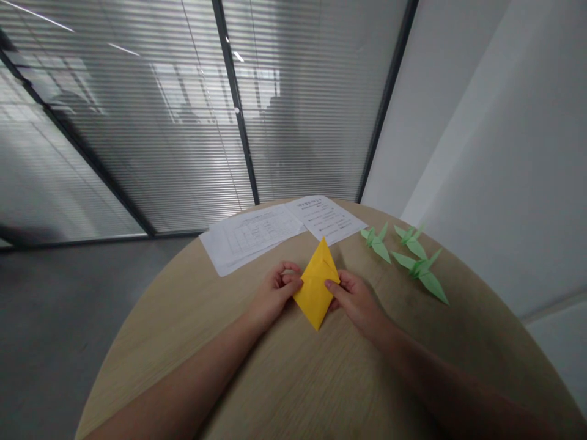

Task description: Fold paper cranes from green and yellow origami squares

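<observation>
Item under inspection: a bright yellow, diamond-shaped piece of folded paper, held between both hands over the pale wood-grained table with a curved edge, one point directed away from the person and the opposite point towards them; whether the lower point touches the tabletop cannot be determined. The left hand is nearly closed, fingers curled, its thumb tip lapping the left edge in what appears to be a light pinch. The right hand is closed more firmly on the right-hand corner, thumb flat on the front face and fingers behind. Handling assessment: the piece should weigh next to nothing and offer little slip against bare skin. Several layers probably make the middle fairly stiff, whereas the points and any loose flaps are likely to bend, crease or tear under careless pressure. Small crease lines show on the upper right face. Recommended hold: the two side corners, between thumb and finger pads, with light pressure; the sharp end points are best not gripped hard. Nearby, to the right, stand three light-green folded-paper birds, well clear of the hands. White printed paper sheets lie beyond the yellow piece, towards the table's far edge.
</observation>
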Demonstrator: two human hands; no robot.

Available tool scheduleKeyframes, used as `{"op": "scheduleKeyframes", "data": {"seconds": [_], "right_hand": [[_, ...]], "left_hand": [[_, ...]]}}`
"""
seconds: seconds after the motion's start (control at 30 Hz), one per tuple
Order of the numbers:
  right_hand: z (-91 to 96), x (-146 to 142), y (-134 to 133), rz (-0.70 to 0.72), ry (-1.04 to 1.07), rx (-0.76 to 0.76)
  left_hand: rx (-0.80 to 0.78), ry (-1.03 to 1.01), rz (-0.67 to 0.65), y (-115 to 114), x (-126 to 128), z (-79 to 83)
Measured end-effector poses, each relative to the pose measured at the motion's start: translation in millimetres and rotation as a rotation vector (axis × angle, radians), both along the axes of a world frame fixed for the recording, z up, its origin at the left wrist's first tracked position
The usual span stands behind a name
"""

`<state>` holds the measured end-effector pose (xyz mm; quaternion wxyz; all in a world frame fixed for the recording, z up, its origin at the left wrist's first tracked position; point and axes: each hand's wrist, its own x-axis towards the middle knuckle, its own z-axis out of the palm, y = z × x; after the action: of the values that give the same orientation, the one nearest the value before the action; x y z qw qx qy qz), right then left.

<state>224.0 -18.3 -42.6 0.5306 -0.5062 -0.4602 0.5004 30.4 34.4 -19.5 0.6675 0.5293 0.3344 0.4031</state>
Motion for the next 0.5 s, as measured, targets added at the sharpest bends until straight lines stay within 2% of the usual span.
{"op": "scheduleKeyframes", "data": {"seconds": [0.13,0.3,0.5], "right_hand": [[-0.5,-0.4,0.2,-0.003,0.038,-0.011],[-6.1,1.5,1.8,0.008,0.046,0.015],[-9.4,3.0,2.9,0.000,0.021,0.058]], "left_hand": [[-0.003,0.010,0.007,-0.4,-1.8,0.9],[-0.062,-0.008,-0.081,-2.4,-4.3,4.2],[-0.088,0.006,-0.126,-0.6,-6.2,2.2]]}}
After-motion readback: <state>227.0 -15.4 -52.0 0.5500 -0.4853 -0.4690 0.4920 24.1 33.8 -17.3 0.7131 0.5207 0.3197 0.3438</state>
